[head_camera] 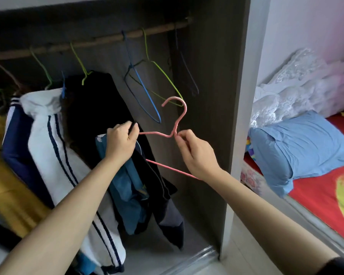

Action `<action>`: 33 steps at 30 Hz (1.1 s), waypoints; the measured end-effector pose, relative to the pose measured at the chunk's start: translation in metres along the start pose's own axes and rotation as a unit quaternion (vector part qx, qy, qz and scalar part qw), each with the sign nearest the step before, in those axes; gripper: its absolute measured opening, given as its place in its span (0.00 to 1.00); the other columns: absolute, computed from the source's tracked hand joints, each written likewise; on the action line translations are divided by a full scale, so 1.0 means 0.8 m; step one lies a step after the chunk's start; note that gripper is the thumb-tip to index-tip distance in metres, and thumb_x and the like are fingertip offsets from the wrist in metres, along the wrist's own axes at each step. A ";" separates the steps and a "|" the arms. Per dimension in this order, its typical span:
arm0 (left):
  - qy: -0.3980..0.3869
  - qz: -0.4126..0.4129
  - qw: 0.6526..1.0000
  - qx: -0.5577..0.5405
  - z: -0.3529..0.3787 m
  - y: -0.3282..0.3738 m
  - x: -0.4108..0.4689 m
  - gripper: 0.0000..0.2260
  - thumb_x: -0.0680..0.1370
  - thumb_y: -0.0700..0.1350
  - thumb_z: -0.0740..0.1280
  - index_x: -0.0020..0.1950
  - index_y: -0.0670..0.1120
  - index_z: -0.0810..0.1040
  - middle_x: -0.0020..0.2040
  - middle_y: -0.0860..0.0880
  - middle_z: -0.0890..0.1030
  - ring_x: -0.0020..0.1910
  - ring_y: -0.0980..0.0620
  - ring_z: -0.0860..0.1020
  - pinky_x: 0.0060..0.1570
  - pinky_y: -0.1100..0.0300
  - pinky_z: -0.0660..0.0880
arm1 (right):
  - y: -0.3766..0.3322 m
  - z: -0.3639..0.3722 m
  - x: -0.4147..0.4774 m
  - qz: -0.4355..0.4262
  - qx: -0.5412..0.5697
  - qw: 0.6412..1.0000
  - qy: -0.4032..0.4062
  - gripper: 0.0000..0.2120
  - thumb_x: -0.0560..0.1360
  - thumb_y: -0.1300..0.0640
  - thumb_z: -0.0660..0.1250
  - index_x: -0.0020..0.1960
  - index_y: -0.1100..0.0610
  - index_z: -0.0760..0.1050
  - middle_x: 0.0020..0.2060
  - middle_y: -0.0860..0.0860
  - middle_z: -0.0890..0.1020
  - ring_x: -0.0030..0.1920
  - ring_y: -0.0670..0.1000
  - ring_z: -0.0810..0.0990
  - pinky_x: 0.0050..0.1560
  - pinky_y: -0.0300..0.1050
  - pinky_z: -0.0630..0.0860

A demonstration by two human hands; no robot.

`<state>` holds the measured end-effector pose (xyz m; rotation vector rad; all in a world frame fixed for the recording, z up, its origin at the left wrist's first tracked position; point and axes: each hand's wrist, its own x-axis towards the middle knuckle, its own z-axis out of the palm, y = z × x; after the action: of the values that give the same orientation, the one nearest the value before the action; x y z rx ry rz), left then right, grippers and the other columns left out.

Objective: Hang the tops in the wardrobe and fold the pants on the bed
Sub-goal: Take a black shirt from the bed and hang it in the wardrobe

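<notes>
A pink wire hanger point(178, 116) is held up in front of the open wardrobe, its hook pointing up. My right hand point(195, 151) pinches it at the neck below the hook. My left hand point(121, 142) grips a dark top point(157, 187) with blue fabric point(127, 187) at the hanger's left shoulder; the garment hangs down from there. The wooden rail point(107, 39) runs across the wardrobe above.
Empty green, blue and dark wire hangers point(147, 86) hang on the rail. A white-and-navy jacket point(54, 147), a black garment point(93, 108) and a yellow one point(6, 183) hang at the left. The wardrobe side panel point(238, 96) stands at the right, then the bed point(316, 187) with a blue pillow point(298, 147).
</notes>
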<state>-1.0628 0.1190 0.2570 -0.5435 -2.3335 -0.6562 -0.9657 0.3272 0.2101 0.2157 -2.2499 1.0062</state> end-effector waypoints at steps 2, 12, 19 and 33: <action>-0.020 0.002 1.000 -0.009 0.005 0.009 -0.002 0.19 0.83 0.45 0.60 0.33 0.45 0.63 0.26 0.52 0.64 0.30 0.44 0.68 0.38 0.52 0.62 | 0.009 0.000 0.001 0.013 0.040 0.999 0.005 0.09 0.84 0.51 0.58 0.56 0.54 0.74 0.29 0.47 0.75 0.28 0.49 0.72 0.31 0.50 0.68; -0.025 -0.008 0.999 -0.048 0.041 0.059 -0.012 0.15 0.81 0.51 0.59 0.34 0.53 0.73 0.25 0.56 0.72 0.30 0.47 0.76 0.32 0.52 0.72 | 0.018 0.016 -0.001 -0.068 -0.021 0.993 0.091 0.09 0.81 0.55 0.66 0.59 0.54 0.77 0.55 0.49 0.74 0.54 0.46 0.73 0.52 0.48 0.74; 0.027 -0.094 0.991 -0.093 0.027 0.026 0.015 0.16 0.80 0.50 0.60 0.31 0.57 0.72 0.26 0.56 0.74 0.30 0.50 0.75 0.34 0.56 0.69 | 0.082 0.029 -0.073 -0.085 -0.088 0.966 -0.226 0.26 0.77 0.46 0.67 0.71 0.54 0.68 0.48 0.47 0.83 0.47 0.49 0.80 0.50 0.43 0.77; 0.058 -0.052 0.987 -0.138 0.030 0.030 0.019 0.15 0.79 0.49 0.60 0.32 0.53 0.74 0.24 0.56 0.74 0.28 0.54 0.74 0.29 0.60 0.68 | 0.097 0.024 -0.061 -0.053 -0.145 0.924 -0.350 0.19 0.79 0.47 0.66 0.66 0.55 0.71 0.55 0.53 0.81 0.50 0.54 0.82 0.50 0.53 0.81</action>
<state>-1.0722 0.1552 0.2585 -0.4938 -2.1853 -1.0430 -0.9677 0.3617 0.1231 0.6416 -2.9518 0.5662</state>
